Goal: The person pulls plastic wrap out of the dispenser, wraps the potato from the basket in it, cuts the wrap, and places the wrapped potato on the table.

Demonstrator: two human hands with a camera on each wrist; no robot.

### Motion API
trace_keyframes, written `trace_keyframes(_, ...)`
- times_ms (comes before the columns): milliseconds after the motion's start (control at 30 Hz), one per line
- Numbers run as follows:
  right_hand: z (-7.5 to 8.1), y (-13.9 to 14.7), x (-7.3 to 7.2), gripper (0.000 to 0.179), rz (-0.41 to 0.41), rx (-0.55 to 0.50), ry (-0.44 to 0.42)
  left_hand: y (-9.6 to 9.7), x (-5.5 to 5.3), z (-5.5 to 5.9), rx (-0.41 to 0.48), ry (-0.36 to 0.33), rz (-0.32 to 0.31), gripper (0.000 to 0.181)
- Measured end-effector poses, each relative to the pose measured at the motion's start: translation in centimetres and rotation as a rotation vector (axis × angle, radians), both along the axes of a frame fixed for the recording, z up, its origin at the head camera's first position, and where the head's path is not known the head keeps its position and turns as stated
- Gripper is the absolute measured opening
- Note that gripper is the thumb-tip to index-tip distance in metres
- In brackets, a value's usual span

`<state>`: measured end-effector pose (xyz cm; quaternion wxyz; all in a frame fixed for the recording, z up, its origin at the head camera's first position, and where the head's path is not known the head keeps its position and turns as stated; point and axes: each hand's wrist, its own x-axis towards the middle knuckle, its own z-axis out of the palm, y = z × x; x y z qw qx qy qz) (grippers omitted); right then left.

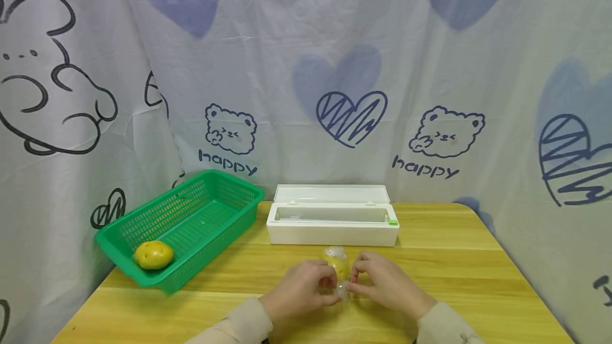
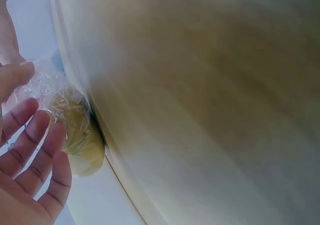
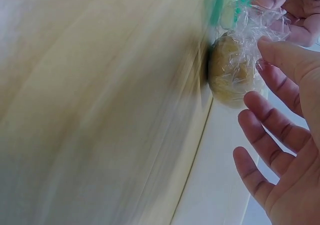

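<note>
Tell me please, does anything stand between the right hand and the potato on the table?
Only clear plastic wrap, around the potato and bunched at the right hand. Nothing else visible is in the way.

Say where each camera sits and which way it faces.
Head: worn on the head, facing forward and down at the table, basket, box and wrapped potato; left hand and right hand show.
Left wrist: worn there, facing the wrapped potato past left hand's fingers; right arm partly shows.
Right wrist: likewise, facing it past right hand's fingers; left hand partly shows.
Head and right wrist share basket and wrapped potato.
</note>
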<state>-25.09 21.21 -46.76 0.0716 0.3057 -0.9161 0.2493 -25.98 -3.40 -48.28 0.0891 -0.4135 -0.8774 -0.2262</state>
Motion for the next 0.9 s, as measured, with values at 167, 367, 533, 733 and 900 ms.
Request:
trace_keyframes(167, -0.07, -0.19, -0.04, 0.021, -0.016, 0.002, 0.006, -0.22, 0.04, 0.08, 0.012, 0.0, -0.001, 0.026)
trace_keyframes(367, -0.1, -0.27, -0.1, 0.019, -0.012, 0.004, 0.005, -0.36, 0.04, 0.14, 0.018, -0.002, 0.005, 0.014)
trace_keyframes(533, -0.06, -0.18, -0.12, 0.018, 0.004, -0.009, -0.002, -0.44, 0.03, 0.2, 0.019, -0.009, 0.027, 0.011)
trace_keyframes(733, 0.09, -0.11, -0.11, 0.017, 0.013, -0.014, -0.011, -0.55, 0.19, 0.34, 0.015, -0.024, 0.04, 0.022)
trace_keyframes(900, 0.2, -0.22, -0.11, 0.017, 0.009, -0.015, -0.017, -0.5, 0.33, 0.37, 0.016, -0.004, 0.048, 0.021)
